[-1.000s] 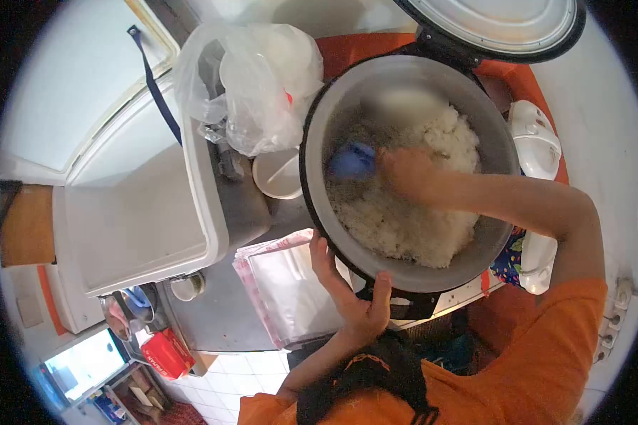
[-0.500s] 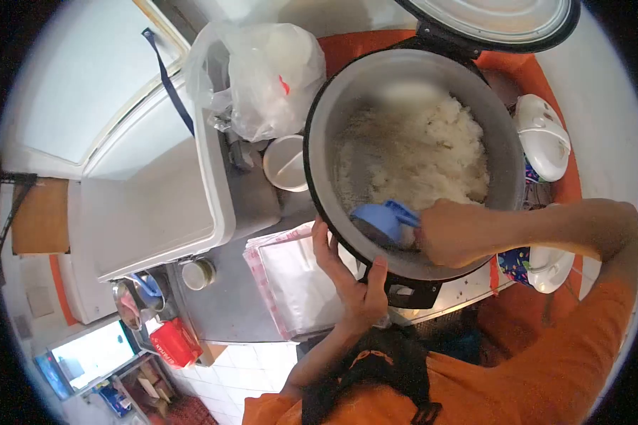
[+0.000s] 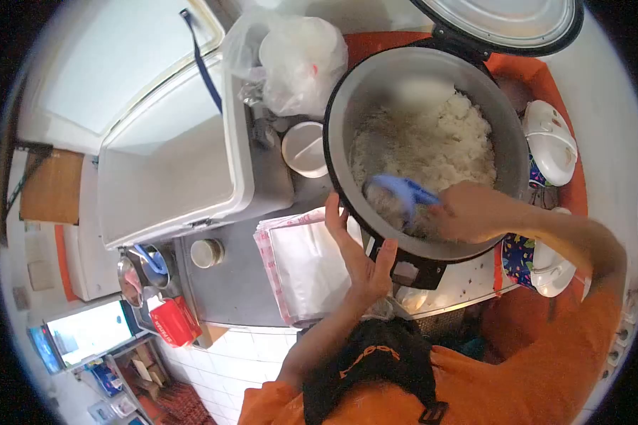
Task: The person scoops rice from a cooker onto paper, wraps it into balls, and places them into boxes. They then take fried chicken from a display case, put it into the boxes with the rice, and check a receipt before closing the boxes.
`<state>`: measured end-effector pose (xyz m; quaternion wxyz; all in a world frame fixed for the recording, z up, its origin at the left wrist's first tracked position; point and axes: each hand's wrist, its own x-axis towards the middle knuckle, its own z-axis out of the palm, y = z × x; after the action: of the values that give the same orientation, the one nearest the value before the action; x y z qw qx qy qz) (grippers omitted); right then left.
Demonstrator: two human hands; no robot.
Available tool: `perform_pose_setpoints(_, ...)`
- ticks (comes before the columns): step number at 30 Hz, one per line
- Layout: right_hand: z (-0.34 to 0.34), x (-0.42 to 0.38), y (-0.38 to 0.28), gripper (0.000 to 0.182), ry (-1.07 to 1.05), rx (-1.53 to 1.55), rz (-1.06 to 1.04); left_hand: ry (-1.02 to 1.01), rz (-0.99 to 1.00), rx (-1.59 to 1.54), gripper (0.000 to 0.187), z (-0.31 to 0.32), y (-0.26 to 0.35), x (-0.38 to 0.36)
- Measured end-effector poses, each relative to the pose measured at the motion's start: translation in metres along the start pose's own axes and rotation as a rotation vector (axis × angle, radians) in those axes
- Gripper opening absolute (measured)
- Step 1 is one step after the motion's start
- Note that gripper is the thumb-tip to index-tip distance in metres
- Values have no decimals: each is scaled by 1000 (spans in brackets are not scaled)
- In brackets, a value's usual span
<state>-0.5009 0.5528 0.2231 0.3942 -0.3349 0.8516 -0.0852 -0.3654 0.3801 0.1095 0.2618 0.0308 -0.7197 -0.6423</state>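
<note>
A large rice cooker [image 3: 338,164] stands in front of me with its round lid [image 3: 507,18] up, and cooked rice [image 3: 464,138] is heaped toward its far right side. My right hand [image 3: 473,210] is inside the pot, closed round the handle of a blue plastic scoop [image 3: 404,193]. The scoop is blurred, low in the pot at the near side, by some loose rice. My left hand [image 3: 364,265] grips the cooker's near left edge, fingers along the outside of the rim and thumb toward the front panel.
Left of the cooker are a white tub [image 3: 306,150], a plastic bag [image 3: 301,60] and a stack of wrapping sheets [image 3: 308,273]. Farther left stands an open white cooler box [image 3: 244,163], with a jar [image 3: 207,253] nearby. Two white-lidded containers [image 3: 549,142] sit to the right.
The blue scoop has moved a little up and turned, with my right hand moving slightly right and up. My left hand stays on the cooker's edge. The whole view has shifted slightly.
</note>
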Motion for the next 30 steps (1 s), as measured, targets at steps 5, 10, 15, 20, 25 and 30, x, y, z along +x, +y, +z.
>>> perform_pose_setpoints(5,3,-77,-12,29,61,825,260,-73,-20,-185,86,-51,-18,-28)
perform_pose_setpoints(10,110,-103,-60,29,173,1411,94,-737,-60,968,89,-196,-103,-120)
perform_pose_setpoints(15,271,4,-95,26,136,1112,131,-758,-39,1044,126,-243,-135,-163)
perform_pose_setpoints(20,370,137,-112,51,928,-358,-43,-739,-17,1062,136,-248,-140,-161)
perform_pose_setpoints(25,348,152,-135,66,338,-159,69,-712,-30,1014,137,-259,-148,-163)
perform_pose_setpoints(30,360,154,-142,66,539,48,285,-795,-35,1054,137,-263,-140,-168)
